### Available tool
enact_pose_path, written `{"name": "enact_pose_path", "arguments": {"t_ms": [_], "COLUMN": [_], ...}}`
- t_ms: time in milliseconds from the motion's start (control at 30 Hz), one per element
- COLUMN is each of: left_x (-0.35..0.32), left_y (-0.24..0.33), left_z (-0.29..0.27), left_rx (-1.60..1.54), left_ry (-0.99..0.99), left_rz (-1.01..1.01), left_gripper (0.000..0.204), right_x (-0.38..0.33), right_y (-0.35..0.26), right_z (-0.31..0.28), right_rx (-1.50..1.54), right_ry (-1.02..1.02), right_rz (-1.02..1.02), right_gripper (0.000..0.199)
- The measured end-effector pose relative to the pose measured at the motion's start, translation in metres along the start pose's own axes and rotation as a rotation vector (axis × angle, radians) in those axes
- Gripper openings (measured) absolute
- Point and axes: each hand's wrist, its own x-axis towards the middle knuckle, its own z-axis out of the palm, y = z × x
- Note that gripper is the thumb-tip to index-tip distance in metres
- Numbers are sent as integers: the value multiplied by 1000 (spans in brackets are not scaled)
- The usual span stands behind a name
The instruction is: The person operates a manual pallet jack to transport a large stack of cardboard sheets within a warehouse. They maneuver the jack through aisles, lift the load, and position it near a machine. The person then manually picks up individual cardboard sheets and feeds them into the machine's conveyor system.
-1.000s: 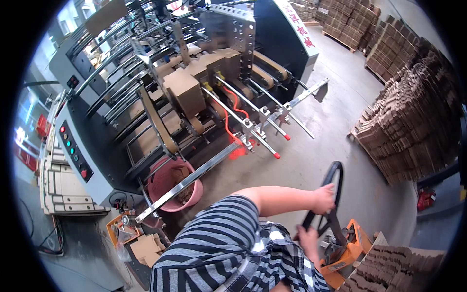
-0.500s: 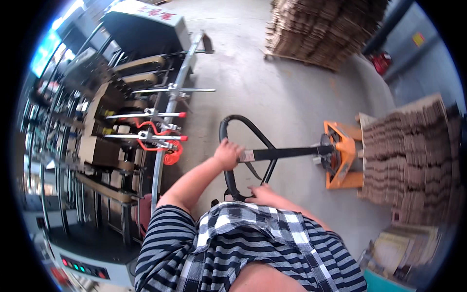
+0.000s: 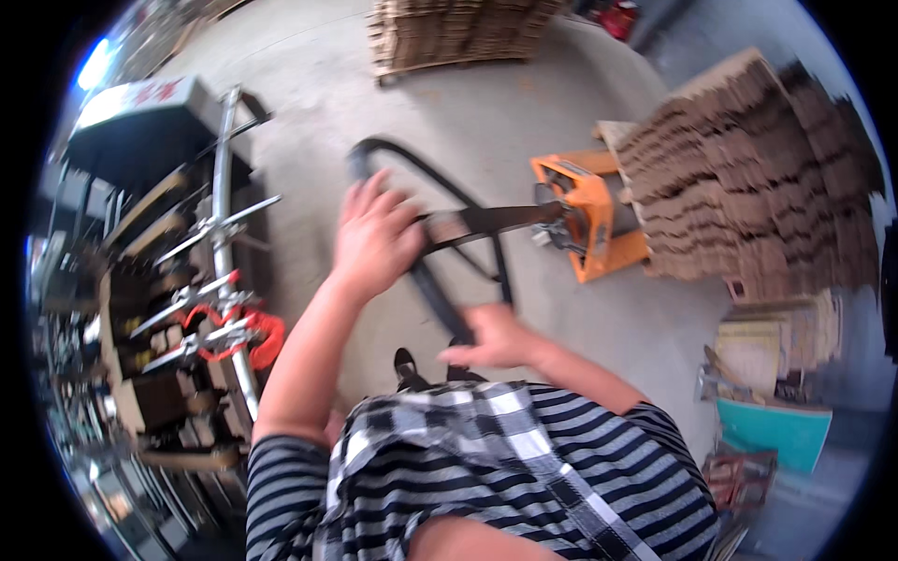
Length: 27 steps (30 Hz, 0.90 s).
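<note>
The left hand [image 3: 374, 238] is closed over the top side of the black loop handle [image 3: 440, 280] of an orange pallet jack [image 3: 589, 215]. Its fingers [image 3: 360, 201] curl around the bar and grip it. The right hand [image 3: 496, 338] is on the lower side of the same loop, near the person's body. It is blurry, so I cannot tell if it grips the bar or only touches it. The handle arm [image 3: 496, 222] runs from the loop across to the orange part. The jack's far end sits under a pallet with a tall stack of brown cardboard [image 3: 748, 178]. So it looks like the jack is already under the load and both hands are on the handle. What seems left is to move the load over the grey floor [image 3: 486, 112]. A big machine [image 3: 187, 280] with metal rods and red clamps stands close on the left. Another cardboard stack [image 3: 449, 33] stands farther off, past the handle.
</note>
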Motion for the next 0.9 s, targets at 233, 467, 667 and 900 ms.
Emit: {"name": "enact_pose_path", "arguments": {"t_ms": [233, 467, 667, 900], "left_x": [-181, -68, 46, -105], "left_y": [-89, -53, 13, -67], "left_z": [92, 32, -10, 61], "left_rx": [354, 371, -68, 223], "left_ry": [-354, -441, 105, -242], "left_rz": [-205, 41, 197, 57], "left_gripper": [54, 37, 21, 44], "right_x": [63, 35, 1, 37], "right_y": [110, 52, -24, 52], "right_z": [207, 111, -41, 135], "right_rx": [-30, -78, 306, -71], "right_ry": [-444, -252, -71, -115], "right_rz": [-110, -121, 105, -37], "right_gripper": [54, 46, 43, 47]}}
